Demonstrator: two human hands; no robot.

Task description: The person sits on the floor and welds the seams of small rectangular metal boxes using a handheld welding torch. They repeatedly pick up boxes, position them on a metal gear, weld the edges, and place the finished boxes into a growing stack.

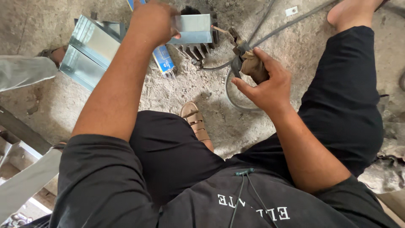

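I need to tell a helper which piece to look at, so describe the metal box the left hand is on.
On the concrete floor, look ahead of the person's knees to the left hand. It grips a small shiny sheet-metal box resting on a finned metal block. The larger metal duct lies apart, farther left.

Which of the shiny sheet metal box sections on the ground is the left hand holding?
The left hand holds the smaller shiny sheet metal box section at top centre, beside the electrode holder; the larger shiny sheet metal box section lies untouched to its left.

Black short-sleeved shirt (pixel 105 177) with white lettering, black trousers (pixel 350 93), tan sandal (pixel 196 120).
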